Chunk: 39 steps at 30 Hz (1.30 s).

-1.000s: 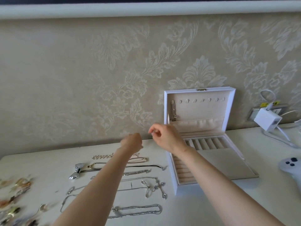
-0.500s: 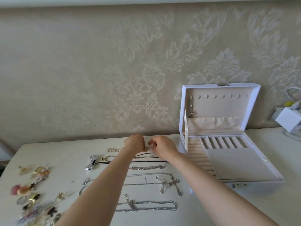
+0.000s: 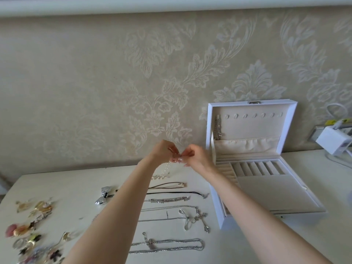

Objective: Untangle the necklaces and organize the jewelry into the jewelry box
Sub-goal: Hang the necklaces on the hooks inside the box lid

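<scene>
1. Both hands were raised over the far side of the table (image 3: 66, 187), close together; the left hand (image 3: 162, 153) and the right hand (image 3: 196, 157) each pinched the top end of a pearl necklace (image 3: 165, 169) between thumb and fingertips. Whether that was the clasp was too small to tell.
2. The pearl necklace hung from the pinch; its lower part lay on the table, just beyond the rows of laid-out chains.
3. A slip of either pinch would likely drop the strand onto the brown cord necklace (image 3: 167, 185) just near of it; the two could knot together again.
4. Lifting or carrying it to the right with the tail trailing could drag it across that cord, or snag it on the white wall of the jewelry box (image 3: 270, 193).
5. Pulling the two ends apart too hard might strain a thin link; that is a guess, since the join was hidden by the fingers.
6. Both forearms crossed above the black cord necklace (image 3: 175, 193), the cross pendant (image 3: 202, 220) and the thick silver chain (image 3: 167, 244); a lowered arm could sweep them out of line.
7. The box stood open at the right, its lid against the wall; one hung chain (image 3: 218, 128) took the leftmost hook, so a new one hung beside it might catch on it.
8. Elsewhere a silver bow (image 3: 103, 195) and a heap of small pieces (image 3: 30, 225) lay at the left, and a white charger (image 3: 333, 141) at the far right.
</scene>
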Motion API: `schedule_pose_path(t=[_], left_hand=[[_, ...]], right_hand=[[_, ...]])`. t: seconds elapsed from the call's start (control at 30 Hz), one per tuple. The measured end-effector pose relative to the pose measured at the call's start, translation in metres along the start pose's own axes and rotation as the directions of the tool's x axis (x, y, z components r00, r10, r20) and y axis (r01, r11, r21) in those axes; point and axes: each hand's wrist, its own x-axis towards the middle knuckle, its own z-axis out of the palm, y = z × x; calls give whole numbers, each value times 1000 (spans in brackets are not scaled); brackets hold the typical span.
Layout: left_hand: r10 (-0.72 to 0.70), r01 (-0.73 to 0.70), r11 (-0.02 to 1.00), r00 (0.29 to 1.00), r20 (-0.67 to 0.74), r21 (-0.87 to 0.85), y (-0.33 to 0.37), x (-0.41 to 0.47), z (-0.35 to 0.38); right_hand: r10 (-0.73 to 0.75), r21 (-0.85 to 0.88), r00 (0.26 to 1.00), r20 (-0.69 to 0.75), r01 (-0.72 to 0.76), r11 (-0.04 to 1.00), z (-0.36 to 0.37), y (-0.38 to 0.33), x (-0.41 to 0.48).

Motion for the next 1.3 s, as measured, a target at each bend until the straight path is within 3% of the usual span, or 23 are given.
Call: schedule_pose_path(t=[0.1, 0.37, 0.57, 0.67, 0.8, 1.03, 1.3], left_hand=[[59, -61, 996, 998, -38, -58, 17, 1, -5], [114, -120, 922, 993, -39, -368, 48, -8, -7], [76, -124, 832, 991, -110, -541, 64, -9, -6], [22, -95, 784, 992, -125, -614, 69, -9, -5], [54, -84, 860, 996, -73, -504, 76, -13, -4], [144, -91, 966, 967, 208, -242, 90, -18, 11], [100, -84, 985, 990, 98, -153, 95, -11, 25]], right_hand=[[5, 131, 999, -32, -1, 991, -15, -13, 2], [22, 178, 1000, -19, -18, 984, -44, -29, -6], [-35, 168, 999, 12, 33, 985, -56, -33, -15], [-92, 265, 996, 4, 88, 960, -68, -38, -17], [-162, 381, 984, -74, 178, 907, -86, -40, -20], [-212, 462, 967, -139, 253, 850, -99, -39, -21], [-175, 422, 970, -169, 232, 877, -113, -39, -22]])
